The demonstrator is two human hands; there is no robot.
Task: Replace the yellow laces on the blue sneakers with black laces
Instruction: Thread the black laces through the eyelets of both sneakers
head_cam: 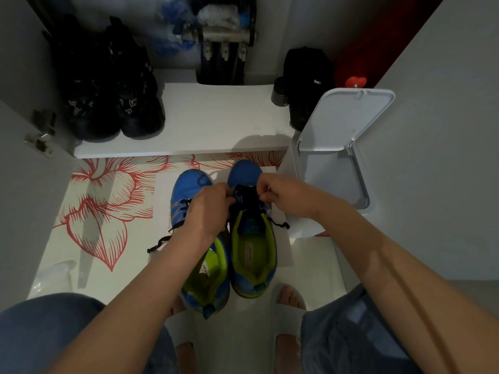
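Both blue sneakers (229, 238) sit side by side on the floor by the white bin (334, 157); left hand (209, 209) and right hand (283, 193) each pinch the black lace (247, 197) over the right shoe

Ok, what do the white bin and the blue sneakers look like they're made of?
The white bin looks like moulded plastic, smooth and matt, with rounded edges on its raised lid. The blue sneakers seem synthetic, faintly shiny at the toes, with a soft-looking lime lining; the exact fabric is unclear.
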